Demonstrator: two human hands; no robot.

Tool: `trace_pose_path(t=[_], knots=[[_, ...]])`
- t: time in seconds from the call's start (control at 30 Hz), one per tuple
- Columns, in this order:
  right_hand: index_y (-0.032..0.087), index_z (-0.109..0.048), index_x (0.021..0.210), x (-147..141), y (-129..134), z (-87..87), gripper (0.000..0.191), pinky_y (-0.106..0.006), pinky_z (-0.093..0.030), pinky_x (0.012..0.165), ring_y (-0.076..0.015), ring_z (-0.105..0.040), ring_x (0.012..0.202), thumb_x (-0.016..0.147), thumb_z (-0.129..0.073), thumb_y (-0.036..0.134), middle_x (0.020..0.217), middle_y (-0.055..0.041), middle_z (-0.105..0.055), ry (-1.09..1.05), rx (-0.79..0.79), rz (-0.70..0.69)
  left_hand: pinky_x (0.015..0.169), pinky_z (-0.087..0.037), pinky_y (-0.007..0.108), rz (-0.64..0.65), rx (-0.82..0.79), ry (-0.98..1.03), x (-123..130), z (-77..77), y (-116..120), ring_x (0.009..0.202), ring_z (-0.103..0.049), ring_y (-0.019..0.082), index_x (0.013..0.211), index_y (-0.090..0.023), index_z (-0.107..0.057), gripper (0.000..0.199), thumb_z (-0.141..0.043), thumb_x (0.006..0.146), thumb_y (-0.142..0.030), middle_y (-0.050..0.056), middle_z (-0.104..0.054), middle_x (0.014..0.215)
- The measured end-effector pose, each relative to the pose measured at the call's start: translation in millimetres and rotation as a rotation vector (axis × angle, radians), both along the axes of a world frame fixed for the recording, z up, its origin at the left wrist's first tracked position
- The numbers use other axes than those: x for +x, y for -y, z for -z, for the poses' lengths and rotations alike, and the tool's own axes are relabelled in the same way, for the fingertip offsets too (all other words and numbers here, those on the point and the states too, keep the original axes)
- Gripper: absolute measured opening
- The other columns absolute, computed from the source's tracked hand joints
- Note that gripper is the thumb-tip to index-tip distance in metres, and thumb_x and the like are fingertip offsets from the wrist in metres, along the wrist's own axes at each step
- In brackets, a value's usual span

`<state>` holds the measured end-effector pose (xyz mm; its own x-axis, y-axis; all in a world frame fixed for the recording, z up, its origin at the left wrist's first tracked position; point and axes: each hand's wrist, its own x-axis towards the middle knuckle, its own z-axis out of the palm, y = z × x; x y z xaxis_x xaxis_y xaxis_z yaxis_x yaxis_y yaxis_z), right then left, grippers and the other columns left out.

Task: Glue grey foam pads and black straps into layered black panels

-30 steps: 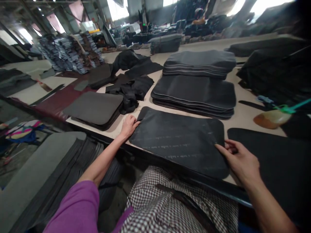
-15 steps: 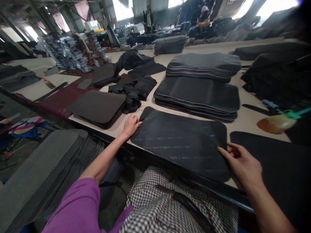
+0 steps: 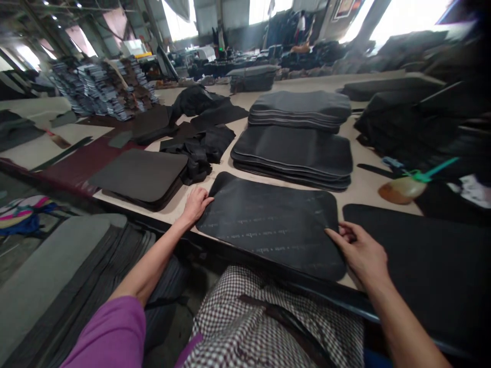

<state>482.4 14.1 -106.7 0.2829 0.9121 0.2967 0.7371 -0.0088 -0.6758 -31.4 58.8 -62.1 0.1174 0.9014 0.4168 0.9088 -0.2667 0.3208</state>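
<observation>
A black mat (image 3: 272, 225) with rounded corners and rows of faint pale lettering lies at the table's front edge. My left hand (image 3: 197, 205) is closed at its left edge, with the thumb along the rim and the fingers curled. At the right edge, my right hand (image 3: 362, 250) pinches the mat, thumb on top and fingers at the side. Another dark sheet (image 3: 414, 255) lies just right of it, partly under my right forearm. Behind the mat stands a stack of black mats (image 3: 293, 151), and farther back a greyer stack (image 3: 301, 106).
Brown-grey pieces (image 3: 141, 174) are piled at the left, beside crumpled black cloth (image 3: 201, 153). An amber bottle (image 3: 402, 189) with a green nozzle lies at the right. Below the table edge, long grey sheets (image 3: 57, 255) are stacked at the lower left.
The whole view has shifted, so everything appears farther left. Both hands keep their places at the mat's two edges, and the mat looks unmoved on the table.
</observation>
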Motion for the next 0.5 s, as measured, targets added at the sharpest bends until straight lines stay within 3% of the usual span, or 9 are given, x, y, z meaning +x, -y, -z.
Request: trace_pose_path(t=[0.13,0.23,0.33,0.5], knots=[[0.024,-0.067,0.122,3,1,-1.3,0.066,-0.043,-0.055,0.075,-0.0265,-0.065,0.08,0.082,-0.062,0.077,0.094,-0.0067,-0.067,0.066,0.011,-0.038,0.092,-0.047,0.039,-0.038,0.045,0.024,4,1.9,4,0.107,-0.056,0.025,0.104,-0.02,-0.06,0.016,-0.064,0.096,-0.032,0.011,-0.062,0.111],[0.023,-0.059,0.137,-3,6,-9.9,0.068,-0.05,-0.055,0.084,-0.0366,-0.061,0.109,0.089,-0.057,0.071,0.116,-0.0156,-0.064,0.273,0.11,-0.016,0.104,-0.043,0.046,-0.09,0.075,-0.006,8,5.0,7,0.127,-0.051,0.03,0.129,-0.02,-0.054,0.037,-0.064,0.095,-0.032,0.017,-0.056,0.135],[0.024,-0.051,0.148,-8,8,-14.9,0.055,-0.055,-0.046,0.105,-0.0375,-0.049,0.134,0.1,-0.051,0.052,0.145,-0.0173,-0.054,0.4,0.221,-0.135,0.111,-0.038,0.049,-0.127,0.061,-0.071,10,8.3,6,0.136,-0.046,0.032,0.14,-0.022,-0.049,0.044,-0.059,0.097,-0.029,0.017,-0.051,0.147],[0.027,-0.065,0.128,-5,2,-8.1,0.032,-0.055,-0.043,0.108,-0.032,-0.053,0.132,0.102,-0.045,0.027,0.14,-0.0079,-0.064,0.482,0.244,-0.384,0.115,-0.037,0.05,-0.16,-0.008,-0.13,9,7.7,3,0.14,-0.046,0.031,0.145,-0.019,-0.047,0.044,-0.047,0.101,-0.025,0.019,-0.05,0.151]])
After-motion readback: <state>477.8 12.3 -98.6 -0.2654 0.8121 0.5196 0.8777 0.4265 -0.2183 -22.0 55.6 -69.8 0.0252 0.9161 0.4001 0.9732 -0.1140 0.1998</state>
